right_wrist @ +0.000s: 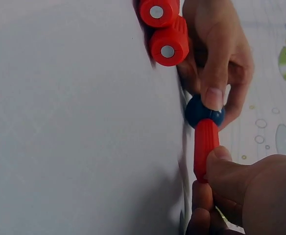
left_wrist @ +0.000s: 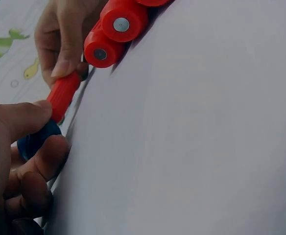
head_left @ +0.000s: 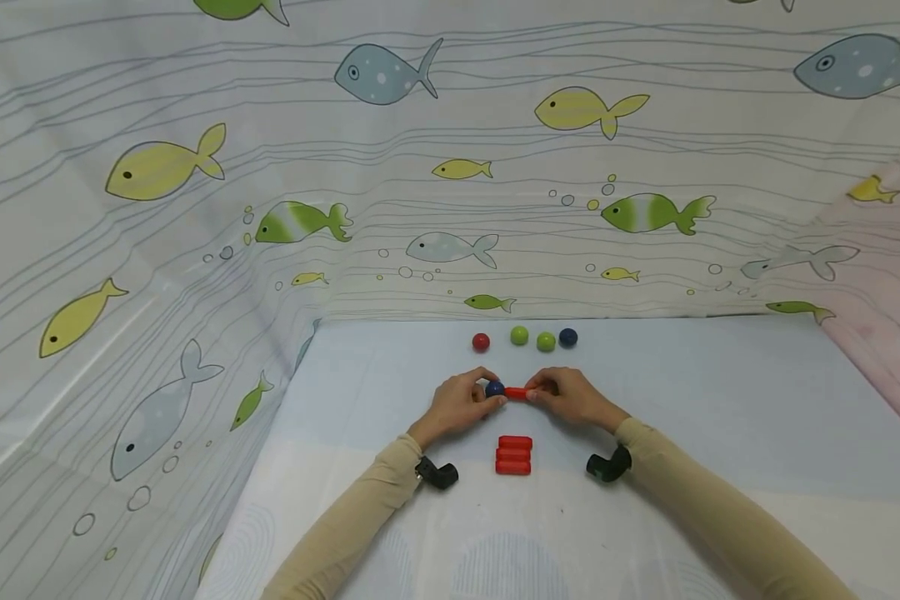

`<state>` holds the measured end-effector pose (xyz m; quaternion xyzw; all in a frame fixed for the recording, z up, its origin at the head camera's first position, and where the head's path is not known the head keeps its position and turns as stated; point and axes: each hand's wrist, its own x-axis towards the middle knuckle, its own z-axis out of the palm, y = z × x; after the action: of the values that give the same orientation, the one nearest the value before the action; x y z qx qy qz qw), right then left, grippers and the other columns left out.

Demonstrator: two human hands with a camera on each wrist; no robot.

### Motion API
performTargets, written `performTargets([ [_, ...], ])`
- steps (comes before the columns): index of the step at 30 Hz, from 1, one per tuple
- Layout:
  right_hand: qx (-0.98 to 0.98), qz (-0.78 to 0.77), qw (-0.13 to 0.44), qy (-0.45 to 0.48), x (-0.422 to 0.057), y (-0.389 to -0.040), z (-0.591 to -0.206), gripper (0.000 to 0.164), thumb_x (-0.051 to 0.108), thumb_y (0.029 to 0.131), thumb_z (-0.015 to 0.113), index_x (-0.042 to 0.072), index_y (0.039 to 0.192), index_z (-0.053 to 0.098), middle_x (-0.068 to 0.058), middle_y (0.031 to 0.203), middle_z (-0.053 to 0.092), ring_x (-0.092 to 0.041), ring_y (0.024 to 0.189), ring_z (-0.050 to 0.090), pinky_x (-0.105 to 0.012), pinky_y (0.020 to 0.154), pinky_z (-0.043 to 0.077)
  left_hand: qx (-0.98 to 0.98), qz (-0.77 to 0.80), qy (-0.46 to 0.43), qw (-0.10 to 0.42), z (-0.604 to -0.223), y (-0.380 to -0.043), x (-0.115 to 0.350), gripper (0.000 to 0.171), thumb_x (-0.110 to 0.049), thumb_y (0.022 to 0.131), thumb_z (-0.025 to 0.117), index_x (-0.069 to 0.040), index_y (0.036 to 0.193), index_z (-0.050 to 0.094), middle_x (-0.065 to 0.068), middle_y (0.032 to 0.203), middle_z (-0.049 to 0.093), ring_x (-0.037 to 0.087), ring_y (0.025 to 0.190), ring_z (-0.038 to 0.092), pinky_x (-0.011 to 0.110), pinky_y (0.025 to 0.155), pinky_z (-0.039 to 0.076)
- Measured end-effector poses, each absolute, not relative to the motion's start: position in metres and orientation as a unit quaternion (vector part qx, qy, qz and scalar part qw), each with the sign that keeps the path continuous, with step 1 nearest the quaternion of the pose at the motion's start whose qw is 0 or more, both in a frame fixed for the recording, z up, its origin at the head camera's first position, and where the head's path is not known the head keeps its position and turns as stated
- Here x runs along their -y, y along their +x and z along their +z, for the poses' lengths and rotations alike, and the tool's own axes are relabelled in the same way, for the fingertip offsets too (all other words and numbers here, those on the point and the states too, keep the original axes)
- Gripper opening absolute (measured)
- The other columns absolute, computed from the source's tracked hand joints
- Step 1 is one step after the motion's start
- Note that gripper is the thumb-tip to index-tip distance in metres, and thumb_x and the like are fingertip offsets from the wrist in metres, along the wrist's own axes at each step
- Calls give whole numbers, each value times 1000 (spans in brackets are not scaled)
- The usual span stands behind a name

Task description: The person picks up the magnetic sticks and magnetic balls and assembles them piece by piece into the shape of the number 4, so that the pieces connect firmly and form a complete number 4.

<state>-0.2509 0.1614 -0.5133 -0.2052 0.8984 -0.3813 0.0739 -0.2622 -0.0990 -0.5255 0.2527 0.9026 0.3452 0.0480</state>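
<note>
Sleeved forearms (head_left: 720,507) extend forward — left hand (head_left: 456,405) pinching the blue ball (head_left: 495,389), right hand (head_left: 576,400) pinching the red rod (head_left: 516,393), which lies between the hands, long axis running left to right, left end against the ball.

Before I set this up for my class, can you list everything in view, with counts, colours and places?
held blue ball: 1, dark blue, in the left hand, against the held rod's end
held red rod: 1, red, in the right hand
loose red rods: 3, red, side by side between the forearms
red ball: 1, red, left end of the far row
green balls: 2, light green, mid-row
far blue ball: 1, dark blue, row's right end
table: 1, white and pale blue, under everything
fish-print backdrop: sheet count unclear, mostly white, behind and beside the table
wrist cameras: 2, black, one per wrist
sleeves: 2, tan, on both arms
left hand: 1, bare, pinching the ball
right hand: 1, bare, pinching the rod
</note>
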Motion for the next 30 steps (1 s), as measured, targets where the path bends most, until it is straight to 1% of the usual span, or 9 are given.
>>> performTargets([
  [4, -898, -380, 71, -208, -162, -253, -513, 17, 20, 101, 73, 9, 114, 77, 1, 95, 71, -15, 87, 60, -28, 80, 51, -903, 352, 246, 33, -528, -263, 99, 32, -34, 99, 76, -12, 122, 70, -11, 60, 62, 2, 54, 50, 21, 55, 34],
  [8, -906, -376, 45, -190, -172, -259, -510, 21, 25, 103, 72, 9, 116, 77, 0, 101, 74, -16, 92, 62, -31, 84, 52, -901, 359, 243, 27, -531, -263, 100, 32, -35, 99, 77, -12, 121, 72, -11, 61, 63, 2, 55, 51, 20, 56, 35],
  [14, -917, -377, -59, -117, -198, -277, -504, 27, 23, 103, 71, 0, 117, 73, -15, 107, 74, -29, 98, 65, -39, 84, 52, -893, 378, 243, 25, -534, -262, 101, 35, -36, 99, 75, -10, 122, 72, -8, 62, 65, 2, 58, 53, 21, 59, 37],
  [16, -918, -374, -89, -97, -205, -284, -505, 31, 22, 103, 72, -3, 122, 70, -21, 111, 72, -35, 100, 65, -44, 87, 52, -891, 382, 242, 24, -535, -262, 102, 36, -37, 100, 75, -9, 122, 72, -8, 62, 65, 2, 58, 53, 21, 60, 38],
  [18, -919, -372, -105, -85, -211, -290, -506, 40, 21, 102, 72, -5, 130, 65, -26, 115, 70, -41, 103, 65, -50, 91, 52, -890, 387, 240, 24, -535, -261, 103, 37, -37, 99, 76, -8, 123, 73, -8, 61, 65, 2, 57, 53, 21, 61, 39],
  [21, -923, -366, -95, -75, -216, -297, -512, 53, 24, 102, 72, -5, 143, 56, -32, 122, 68, -46, 109, 65, -58, 96, 51, -888, 392, 238, 29, -535, -261, 104, 38, -37, 100, 75, -8, 124, 73, -9, 61, 65, 1, 57, 54, 20, 62, 39],
  [24, -928, -361, -58, -69, -216, -301, -519, 60, 28, 103, 70, -1, 152, 50, -32, 130, 65, -47, 115, 62, -60, 99, 49, -886, 397, 238, 36, -535, -260, 104, 38, -37, 100, 75, -7, 124, 73, -9, 62, 66, 1, 56, 53, 20, 63, 39],
  [27, -934, -351, -30, -69, -215, -302, -524, 58, 30, 106, 65, 4, 154, 49, -31, 134, 63, -45, 119, 60, -60, 101, 48, -883, 401, 239, 38, -534, -260, 104, 38, -37, 100, 74, -7, 124, 72, -8, 62, 66, 1, 57, 53, 20, 63, 39],
  [30, -935, -345, -26, -75, -213, -303, -524, 51, 29, 107, 63, 4, 151, 52, -32, 133, 61, -47, 120, 59, -62, 101, 47, -883, 402, 242, 34, -533, -261, 104, 37, -36, 100, 75, -7, 124, 73, -7, 62, 66, 1, 57, 52, 20, 62, 38],
])
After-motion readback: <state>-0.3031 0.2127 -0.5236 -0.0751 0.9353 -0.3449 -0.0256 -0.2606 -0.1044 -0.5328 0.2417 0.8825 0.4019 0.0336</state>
